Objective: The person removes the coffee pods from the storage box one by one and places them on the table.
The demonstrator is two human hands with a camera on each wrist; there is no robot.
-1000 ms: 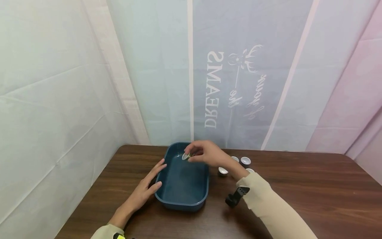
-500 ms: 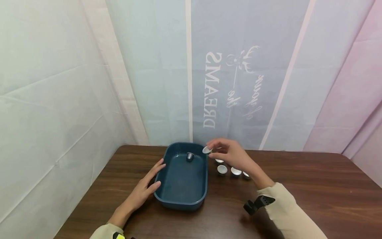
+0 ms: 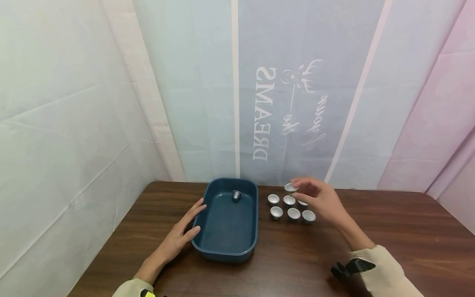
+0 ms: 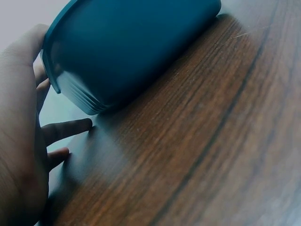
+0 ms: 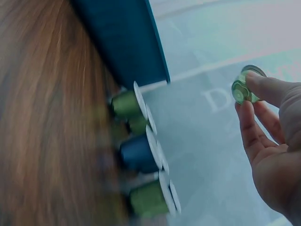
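My right hand (image 3: 322,201) pinches a green coffee capsule (image 5: 245,87) between thumb and fingers, above the table right of the blue tray (image 3: 224,252). In the head view only that capsule's pale lid shows. Below it, several lid-up capsules (image 3: 293,213) stand in two rows, one partly hidden by the hand. The right wrist view shows green ones and a blue capsule (image 5: 136,154) among them. A dark capsule (image 3: 236,195) lies tipped inside the tray near its far end. My left hand (image 3: 178,239) rests against the tray's left side, fingers extended.
The brown wooden table (image 3: 386,231) reaches far to the right. Behind its back edge hangs a pale printed curtain (image 3: 289,103), close to the tray's far end. A pale fabric wall (image 3: 74,144) stands on the left.
My right hand has moved right, from over the tray to above the standing capsules, still pinching its capsule. The tray's dark capsule and the rows have come into view. My left hand stays put.
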